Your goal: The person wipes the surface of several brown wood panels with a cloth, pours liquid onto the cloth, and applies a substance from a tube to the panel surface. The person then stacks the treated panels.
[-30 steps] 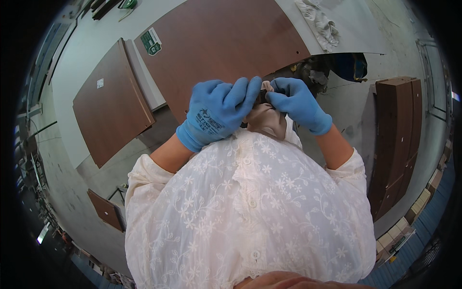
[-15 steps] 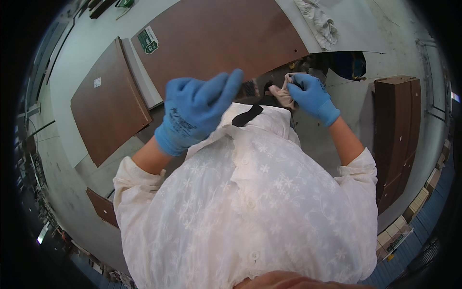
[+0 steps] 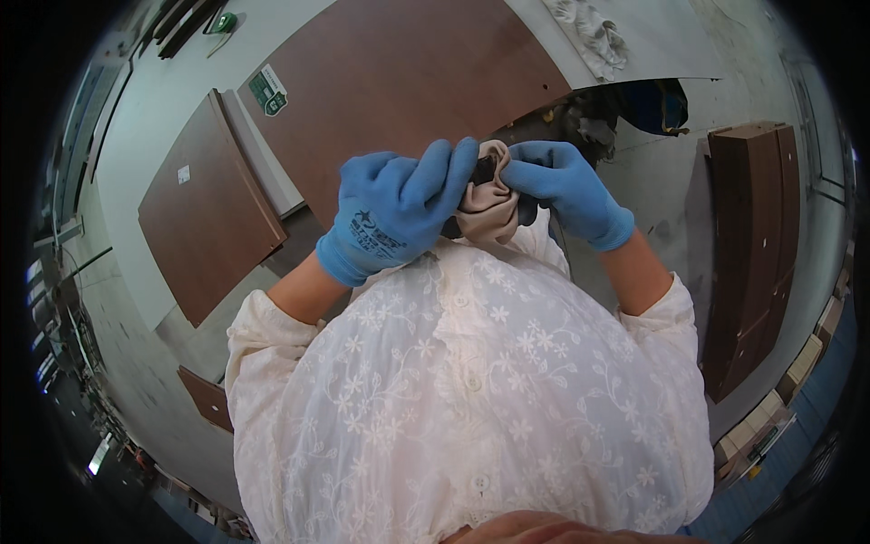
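Both my hands wear blue gloves and meet in front of my chest. Between them is a crumpled beige cloth (image 3: 490,207), with a dark patch showing in its folds. My right hand (image 3: 569,192) pinches the cloth's upper right edge between thumb and fingers. On the other side my left hand (image 3: 399,207) is closed, its fingertips against the cloth; what lies inside its fingers is hidden. Just beyond the hands lies a large brown panel (image 3: 408,86) with a green-and-white label (image 3: 267,90).
Left of me sits a smaller brown panel (image 3: 204,208) with a raised edge. A stack of brown boards (image 3: 748,254) stands on the right. White crumpled fabric (image 3: 594,41) lies at the far right of the table, a green tape measure (image 3: 223,24) at the far left. A dark blue bag (image 3: 654,104) hangs below.
My right hand has brought the beige cloth leftward, up against my left hand. The left hand has moved slightly right, its stretched forefinger now curled in toward the cloth.
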Demonstrator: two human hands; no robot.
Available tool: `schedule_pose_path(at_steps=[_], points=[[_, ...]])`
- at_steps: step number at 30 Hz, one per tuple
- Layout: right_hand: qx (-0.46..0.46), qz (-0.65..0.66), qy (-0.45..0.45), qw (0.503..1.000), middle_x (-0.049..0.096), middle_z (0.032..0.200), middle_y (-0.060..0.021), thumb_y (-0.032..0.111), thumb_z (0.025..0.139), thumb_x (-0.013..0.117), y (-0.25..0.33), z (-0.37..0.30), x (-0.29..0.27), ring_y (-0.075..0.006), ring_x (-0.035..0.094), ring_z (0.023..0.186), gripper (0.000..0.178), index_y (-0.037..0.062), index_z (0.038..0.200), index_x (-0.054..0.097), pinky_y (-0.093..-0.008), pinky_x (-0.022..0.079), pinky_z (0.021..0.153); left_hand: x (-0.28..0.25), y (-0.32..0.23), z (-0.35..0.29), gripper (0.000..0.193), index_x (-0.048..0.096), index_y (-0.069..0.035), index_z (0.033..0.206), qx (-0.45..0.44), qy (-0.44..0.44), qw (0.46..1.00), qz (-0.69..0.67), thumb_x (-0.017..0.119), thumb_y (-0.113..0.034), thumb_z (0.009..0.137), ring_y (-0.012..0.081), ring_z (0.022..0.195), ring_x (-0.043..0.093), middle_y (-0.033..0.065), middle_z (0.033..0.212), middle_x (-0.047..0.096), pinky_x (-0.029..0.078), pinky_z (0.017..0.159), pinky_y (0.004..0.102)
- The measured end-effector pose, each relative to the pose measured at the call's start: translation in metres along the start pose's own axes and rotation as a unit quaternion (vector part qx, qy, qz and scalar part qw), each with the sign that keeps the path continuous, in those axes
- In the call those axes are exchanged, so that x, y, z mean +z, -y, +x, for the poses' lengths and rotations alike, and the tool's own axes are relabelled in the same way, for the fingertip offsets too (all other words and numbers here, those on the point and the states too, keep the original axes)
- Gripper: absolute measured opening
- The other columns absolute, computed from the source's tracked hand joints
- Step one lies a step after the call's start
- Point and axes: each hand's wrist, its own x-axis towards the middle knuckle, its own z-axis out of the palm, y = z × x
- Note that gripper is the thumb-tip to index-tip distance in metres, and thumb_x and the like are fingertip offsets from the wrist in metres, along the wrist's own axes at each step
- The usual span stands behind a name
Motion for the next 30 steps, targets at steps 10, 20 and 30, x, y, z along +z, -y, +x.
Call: schedule_pose_path(at_steps=[10,20,30], points=[[-0.004,-0.087,0.015,0.996,0.071,0.088,-0.0103,0.023,0.096,0.065,-0.012,-0.001,0.003,-0.0168,0.068,0.072,0.028,-0.0027,0.105,0.070,-0.0315,0.056,0.068,0.005,-0.012,0.008,0.059,0.071,-0.012,0.132,0.025,0.005,1.000,0.007,0.075,-0.022,0.074,0.0063,0.066,0.056,-0.0041,0.116,0.067,0.043,0.066,0.0276],[-0.203,-0.471,-0.041,0.858,0.070,0.089,-0.0226,0.019,0.087,0.065,-0.034,-0.006,-0.011,-0.0393,0.069,0.083,0.018,0.0013,0.089,0.065,-0.0440,0.055,0.070,0.004,-0.022,0.010,0.059,0.068,-0.008,0.135,0.061,0.115,0.991,-0.040,0.072,-0.017,0.076,0.0093,0.068,0.056,-0.0030,0.115,0.067,0.041,0.065,0.0313],[-0.022,-0.026,-0.002,0.999,0.071,0.110,-0.0031,0.011,0.096,0.063,-0.047,-0.023,-0.086,-0.0086,0.064,0.093,0.037,-0.0039,0.130,0.064,-0.0250,0.054,0.082,0.009,0.000,0.023,0.038,0.068,0.005,0.126,-0.279,-0.062,0.790,-0.542,0.069,-0.007,0.091,0.0216,0.105,0.067,0.0105,0.123,0.071,0.054,0.089,0.0322]])
